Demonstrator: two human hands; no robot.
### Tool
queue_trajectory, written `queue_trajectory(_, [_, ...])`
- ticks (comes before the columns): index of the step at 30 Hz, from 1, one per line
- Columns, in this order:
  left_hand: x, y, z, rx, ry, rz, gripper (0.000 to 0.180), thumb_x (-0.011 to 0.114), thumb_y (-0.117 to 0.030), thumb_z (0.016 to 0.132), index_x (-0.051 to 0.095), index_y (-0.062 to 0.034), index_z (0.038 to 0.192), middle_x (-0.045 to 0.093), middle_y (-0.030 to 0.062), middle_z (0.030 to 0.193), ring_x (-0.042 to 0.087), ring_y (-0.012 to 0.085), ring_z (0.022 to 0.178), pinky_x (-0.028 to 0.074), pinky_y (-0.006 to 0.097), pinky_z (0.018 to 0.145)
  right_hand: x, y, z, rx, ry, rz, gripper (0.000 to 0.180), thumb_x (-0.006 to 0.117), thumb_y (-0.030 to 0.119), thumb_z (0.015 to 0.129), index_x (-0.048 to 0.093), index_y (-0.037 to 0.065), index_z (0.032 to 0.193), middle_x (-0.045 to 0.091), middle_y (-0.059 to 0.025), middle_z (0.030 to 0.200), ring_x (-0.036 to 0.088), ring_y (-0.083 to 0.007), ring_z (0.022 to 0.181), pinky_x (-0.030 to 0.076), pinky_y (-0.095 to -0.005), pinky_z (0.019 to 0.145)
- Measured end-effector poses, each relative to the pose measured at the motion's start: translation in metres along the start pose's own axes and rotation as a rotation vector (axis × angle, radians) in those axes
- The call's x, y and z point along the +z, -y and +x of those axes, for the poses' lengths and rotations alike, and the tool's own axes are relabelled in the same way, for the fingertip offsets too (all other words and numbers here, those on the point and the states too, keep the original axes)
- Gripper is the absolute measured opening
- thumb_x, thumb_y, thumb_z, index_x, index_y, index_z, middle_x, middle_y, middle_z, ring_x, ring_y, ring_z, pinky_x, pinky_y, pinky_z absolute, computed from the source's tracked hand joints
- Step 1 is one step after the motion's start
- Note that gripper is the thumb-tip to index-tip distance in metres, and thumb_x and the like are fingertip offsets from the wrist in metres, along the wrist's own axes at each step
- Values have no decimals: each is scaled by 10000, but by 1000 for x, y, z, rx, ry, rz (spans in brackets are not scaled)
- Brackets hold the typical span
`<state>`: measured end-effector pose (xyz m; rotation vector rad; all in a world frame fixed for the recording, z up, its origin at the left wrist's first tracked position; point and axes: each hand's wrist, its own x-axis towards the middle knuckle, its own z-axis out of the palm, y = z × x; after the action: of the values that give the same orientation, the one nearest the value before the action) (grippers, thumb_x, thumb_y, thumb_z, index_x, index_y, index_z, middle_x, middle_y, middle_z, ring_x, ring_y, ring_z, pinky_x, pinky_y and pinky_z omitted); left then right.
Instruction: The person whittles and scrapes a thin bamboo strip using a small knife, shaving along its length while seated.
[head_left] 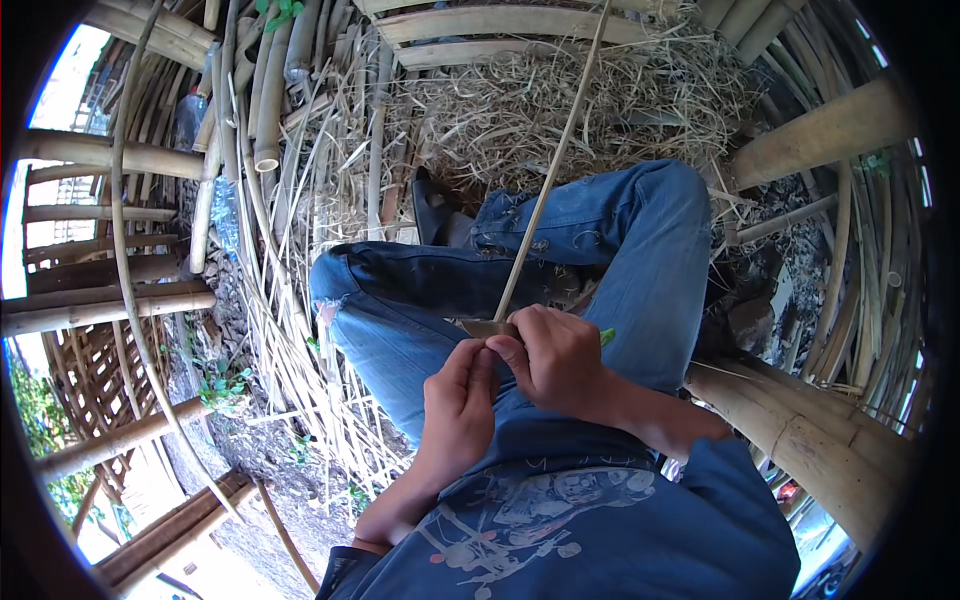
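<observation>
A long, thin bamboo strip [553, 175] runs from between my hands, over my crossed legs, to the far edge of the view. My left hand [458, 405] is closed, with its fingers pinched at the strip's near end. Closed as well, my right hand [558, 358] grips a knife, whose short brownish blade [484, 327] points left across the strip. The two thumbs nearly meet at the blade. Behind the right hand a bit of bright green [607, 337] peeks out; it may be the handle. My fingers hide the strip's tip.
Shavings [590, 110] cover the ground ahead, below a slatted bamboo bench [520, 22]. Long split strips [300, 350] lie to the left, near bamboo poles [268, 120]. A thick bamboo pole [800, 440] passes close by my right side. Another bent strip [120, 230] rises at far left.
</observation>
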<state>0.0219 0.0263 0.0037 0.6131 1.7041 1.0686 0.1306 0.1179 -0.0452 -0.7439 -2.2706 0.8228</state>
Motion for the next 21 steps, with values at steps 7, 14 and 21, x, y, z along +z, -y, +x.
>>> queue_trajectory(7, [4,-6,-10,132,-61,259,83,452,-3,924,520,27,961,539,129,666,491,137,564,411,286,527,-2,-7,3,-39,-70,-88,341,504,325,923,463,60,712,478,-71,564,544,-228,470,425,-334,408])
queue_trajectory(14, [8,1,-23,170,-48,366,63,466,35,895,508,17,939,532,157,666,523,209,537,406,288,504,-10,-28,16,98,-160,-104,310,503,295,924,478,60,723,497,-91,549,540,-271,455,392,-368,398])
queue_trajectory(21, [7,4,-30,220,-36,400,89,476,61,872,508,13,940,538,161,677,543,242,539,420,297,509,-18,-50,27,144,-213,-127,293,499,266,928,498,52,729,517,-99,556,530,-289,443,382,-375,401])
